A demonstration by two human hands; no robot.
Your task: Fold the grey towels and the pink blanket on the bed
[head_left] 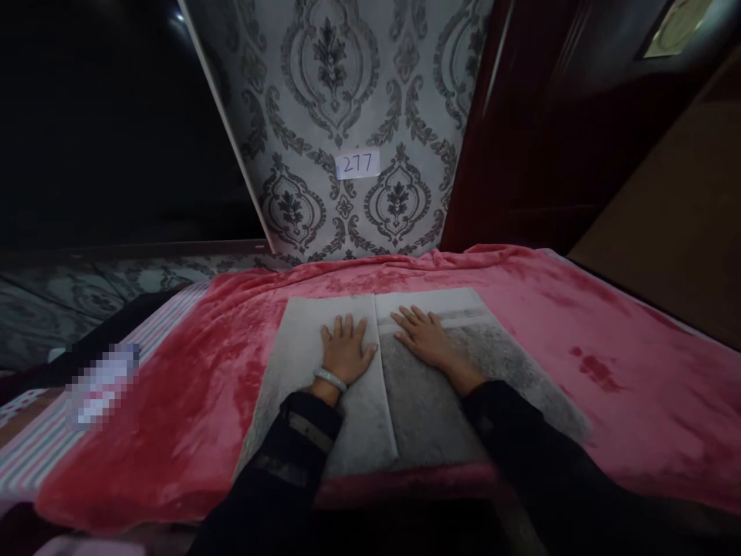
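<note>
A large grey and white printed sheet [428,417] lies spread on a pink and red plush blanket [191,401], with a crease running down its middle. My left hand [346,351] rests flat on the pale left half, fingers spread, a light bangle at the wrist. On the right half, just beyond the crease, my right hand [425,337] lies palm down with its fingers apart. Neither hand grips anything. Dark sleeves cover both forearms and hide part of the sheet's lower area.
Behind the blanket stands a wall with patterned wallpaper and a paper label [357,164] reading 277. A dark screen [116,123] is at the left, a dark red glossy panel [521,139] at the right. Striped cloth [167,320] edges the left side, near a blurred-out patch.
</note>
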